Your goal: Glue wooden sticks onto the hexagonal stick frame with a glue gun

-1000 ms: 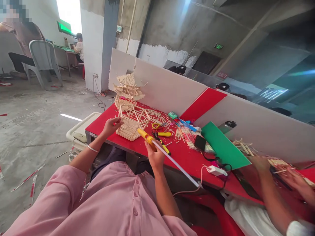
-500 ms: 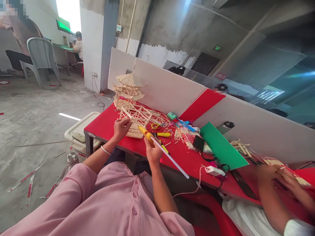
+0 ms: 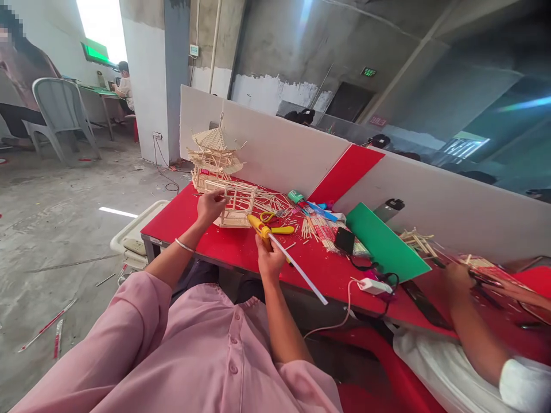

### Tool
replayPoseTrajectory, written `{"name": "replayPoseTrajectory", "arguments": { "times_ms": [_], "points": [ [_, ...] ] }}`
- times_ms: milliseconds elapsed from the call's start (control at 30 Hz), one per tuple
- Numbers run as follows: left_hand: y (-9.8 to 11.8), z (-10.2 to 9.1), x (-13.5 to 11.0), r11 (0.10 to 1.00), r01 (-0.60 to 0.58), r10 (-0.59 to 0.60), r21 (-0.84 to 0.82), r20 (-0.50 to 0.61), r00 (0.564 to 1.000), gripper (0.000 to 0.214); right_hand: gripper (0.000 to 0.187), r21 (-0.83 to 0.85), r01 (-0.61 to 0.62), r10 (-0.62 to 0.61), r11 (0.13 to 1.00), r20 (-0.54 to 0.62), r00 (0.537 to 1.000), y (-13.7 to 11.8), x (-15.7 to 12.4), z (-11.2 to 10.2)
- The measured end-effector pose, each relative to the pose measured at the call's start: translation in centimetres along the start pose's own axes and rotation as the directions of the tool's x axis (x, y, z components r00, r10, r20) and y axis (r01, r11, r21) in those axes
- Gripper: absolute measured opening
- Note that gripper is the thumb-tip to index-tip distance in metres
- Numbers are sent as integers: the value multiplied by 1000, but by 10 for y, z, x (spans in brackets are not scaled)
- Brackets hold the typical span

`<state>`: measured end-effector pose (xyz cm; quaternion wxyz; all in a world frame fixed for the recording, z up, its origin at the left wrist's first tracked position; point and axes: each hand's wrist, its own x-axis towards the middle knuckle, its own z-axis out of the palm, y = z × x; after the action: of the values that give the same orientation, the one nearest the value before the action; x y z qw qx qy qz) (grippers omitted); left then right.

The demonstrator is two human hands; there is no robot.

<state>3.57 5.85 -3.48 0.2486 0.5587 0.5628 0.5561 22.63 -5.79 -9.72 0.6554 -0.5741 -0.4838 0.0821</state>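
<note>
My left hand (image 3: 210,206) pinches the left side of a box-like frame of thin wooden sticks (image 3: 235,219), which stands near the table's front edge. My right hand (image 3: 270,259) is wrapped round a yellow hot glue gun (image 3: 258,226). Out of the gun's back end sticks a long white glue stick (image 3: 301,273). The gun's nozzle points at the frame's lower right corner; whether they touch I cannot tell. Behind the frame rises a tiered stick pagoda (image 3: 215,140). Loose sticks (image 3: 275,202) lie to the right of the frame.
On the red table (image 3: 172,215) lie yellow-handled scissors (image 3: 267,217), yellow-handled pliers (image 3: 282,230), packs of sticks (image 3: 329,234), a green board (image 3: 385,241) and a white power adapter (image 3: 374,286). A co-worker's hands (image 3: 458,281) work at the right. A white partition (image 3: 267,146) runs behind.
The stick frame has been turned from a tilt to more upright. My left hand has risen slightly with it. The glue gun stays in my right hand, close to the frame. The whole view has shifted slightly.
</note>
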Motion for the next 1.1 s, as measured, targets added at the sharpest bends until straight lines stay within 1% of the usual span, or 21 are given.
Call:
{"name": "replayPoseTrajectory", "arguments": {
  "times_ms": [133, 200, 300, 400, 500, 633, 767, 833, 933, 1100],
  "points": [
    [-1, -1, 2, 999, -4, 5, -35, 39, 999, 33, 63, -13, 13, -13, 1000, -20, 1000, -10, 8, -5],
    [-2, 0, 0, 999, -16, 18, -50, 49, 999, 30, 59, -18, 39, -39, 999, -1, 999, -19, 12, -4],
    [-3, 2, -3, 997, -38, 42, -72, 58, 997, 25, 53, -19, 91, -90, 996, 49, 995, -32, 16, 7],
    [-4, 4, -4, 994, -53, 59, -90, 62, 996, 25, 50, -25, 119, -117, 993, 64, 991, -39, 22, 19],
    [-7, 4, -3, 993, -59, 66, -102, 65, 996, 25, 55, -43, 111, -110, 993, 28, 994, -37, 29, 21],
    [-9, 4, 0, 992, -53, 61, -116, 65, 996, 23, 60, -68, 82, -84, 994, -34, 996, -34, 37, 10],
    [-8, 5, -2, 991, -41, 50, -125, 62, 997, 27, 61, -53, 67, -70, 996, -63, 996, -38, 37, 3],
    [-7, 6, -5, 991, -43, 51, -130, 64, 997, 28, 60, -34, 56, -59, 998, -71, 996, -40, 39, 5],
    [-5, 8, -8, 988, -50, 60, -148, 67, 996, 28, 59, 2, 33, -33, 999, -69, 997, -40, 43, 13],
    [-3, 11, -8, 978, -47, 65, -205, 80, 995, 28, 63, 75, -3, 4, 997, -11, 1000, -32, 44, 27]
  ]
}}
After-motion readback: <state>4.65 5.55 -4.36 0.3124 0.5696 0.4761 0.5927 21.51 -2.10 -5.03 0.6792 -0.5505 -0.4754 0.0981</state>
